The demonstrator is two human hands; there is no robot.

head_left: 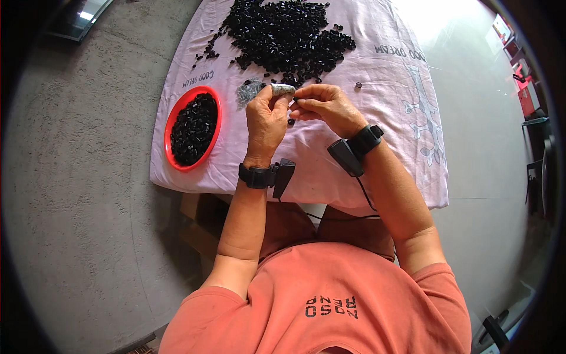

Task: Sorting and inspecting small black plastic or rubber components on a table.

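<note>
Both my hands meet above the near-middle of the pink cloth. My left hand (266,124) is closed in a pinch, with a grey wrapping (283,89) around what looks like its index finger; what the pinch holds is hidden. Against its fingertips my right hand (330,109) pinches a small black piece (295,100). Just left of my hands lies a loose tangle of thin clear-grey bits (249,91). Beyond them spreads a large pile of small shiny black pieces (283,35). A red bowl (219,112) full of similar black pieces stands at the left.
The pink printed cloth (377,159) covers the table in front of me. A few stray pieces, one by a dark round bit (358,85), lie apart from the pile. A black wrist device (348,156) with a cable hangs on my right wrist, another (283,177) on my left.
</note>
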